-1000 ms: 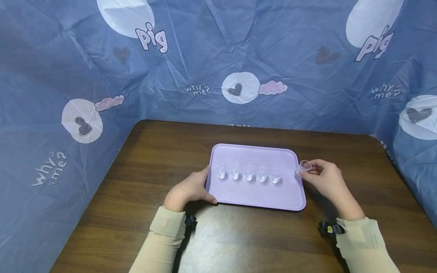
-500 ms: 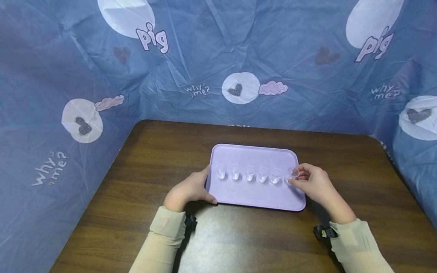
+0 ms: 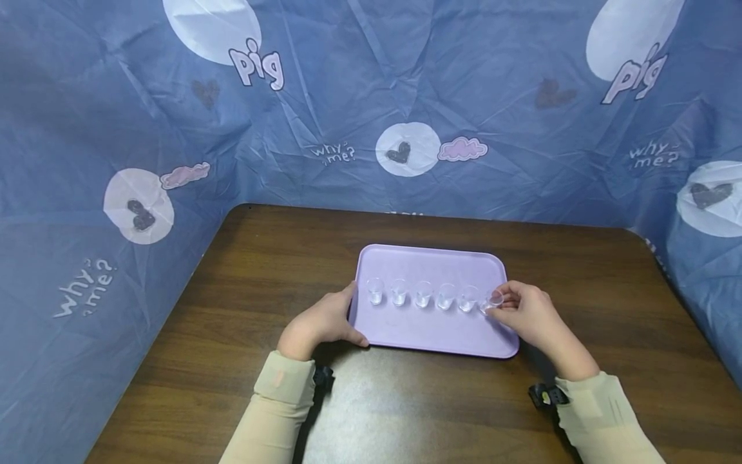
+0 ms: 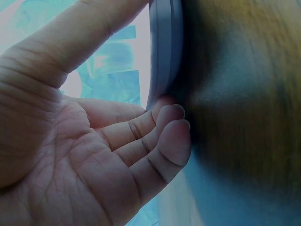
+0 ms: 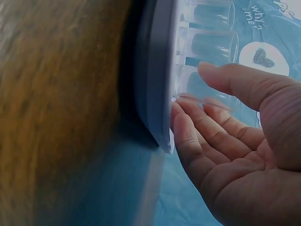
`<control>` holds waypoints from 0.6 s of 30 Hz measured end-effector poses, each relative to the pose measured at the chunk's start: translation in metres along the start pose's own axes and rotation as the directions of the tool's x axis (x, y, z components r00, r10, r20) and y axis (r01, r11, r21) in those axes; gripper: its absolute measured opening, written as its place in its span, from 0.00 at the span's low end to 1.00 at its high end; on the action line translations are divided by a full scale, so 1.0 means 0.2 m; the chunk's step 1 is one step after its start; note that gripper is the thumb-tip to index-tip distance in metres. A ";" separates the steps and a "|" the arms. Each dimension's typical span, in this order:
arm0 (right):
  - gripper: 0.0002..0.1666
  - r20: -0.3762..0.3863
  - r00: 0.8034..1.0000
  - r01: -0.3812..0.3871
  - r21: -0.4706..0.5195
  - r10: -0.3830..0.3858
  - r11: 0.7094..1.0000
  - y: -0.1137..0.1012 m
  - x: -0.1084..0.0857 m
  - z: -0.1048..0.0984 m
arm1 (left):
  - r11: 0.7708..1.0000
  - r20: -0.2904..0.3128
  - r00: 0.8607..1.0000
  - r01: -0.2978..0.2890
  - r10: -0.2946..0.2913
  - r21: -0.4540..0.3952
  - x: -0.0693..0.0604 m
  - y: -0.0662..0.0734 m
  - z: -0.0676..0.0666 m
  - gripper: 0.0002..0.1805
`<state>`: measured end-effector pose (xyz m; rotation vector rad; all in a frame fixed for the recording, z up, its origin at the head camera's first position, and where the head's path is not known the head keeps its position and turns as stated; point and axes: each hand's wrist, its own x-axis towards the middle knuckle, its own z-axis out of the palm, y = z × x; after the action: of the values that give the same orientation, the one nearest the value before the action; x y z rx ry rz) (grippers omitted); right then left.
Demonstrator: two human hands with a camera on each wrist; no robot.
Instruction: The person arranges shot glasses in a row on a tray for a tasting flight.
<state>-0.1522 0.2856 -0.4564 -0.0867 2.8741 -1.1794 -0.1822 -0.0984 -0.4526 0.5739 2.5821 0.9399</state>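
Note:
Several small clear shot glasses (image 3: 423,295) stand upright in a row across a lilac tray (image 3: 429,335). At the right end of this row, my right hand (image 3: 533,312) holds another shot glass (image 3: 494,300) between thumb and fingers. The right wrist view shows the thumb against the side of that shot glass (image 5: 202,84), just above the tray's rim (image 5: 157,75); whether its base touches the tray is unclear. My left hand (image 3: 323,320) grips the tray's left front corner, thumb at the front edge, with curled fingers (image 4: 174,141) against the rim in the left wrist view.
The tray lies on a dark brown wooden table (image 3: 243,361). Behind and at both sides hangs a blue printed cloth (image 3: 324,96). A dark wrist device (image 3: 547,395) sits at the right sleeve.
My right hand has moved left from beyond the tray's right edge, bringing its shot glass to the right end of the row. The left hand and the tray stay in place.

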 end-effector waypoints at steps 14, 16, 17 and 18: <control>0.16 -0.001 1.000 -0.001 -0.010 0.001 1.000 0.01 0.00 0.01 | 1.000 0.007 1.000 0.018 -0.018 -0.018 0.00 0.01 0.00 0.65; 0.16 -0.001 1.000 -0.001 -0.011 0.001 1.000 0.01 0.00 0.01 | 1.000 0.007 1.000 0.019 -0.019 -0.019 0.00 0.01 0.00 0.65; 0.16 -0.002 1.000 -0.004 -0.012 0.003 1.000 0.01 0.00 0.01 | 1.000 0.006 1.000 0.018 -0.018 -0.019 0.00 0.01 0.00 0.65; 0.16 -0.002 1.000 -0.003 -0.011 0.003 1.000 0.01 0.00 0.01 | 1.000 0.006 1.000 0.016 -0.016 -0.017 0.00 0.01 0.00 0.65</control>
<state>-0.1526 0.2859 -0.4584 -0.0807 2.8820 -1.1636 -0.1825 -0.0974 -0.4519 0.5493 2.5675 0.9529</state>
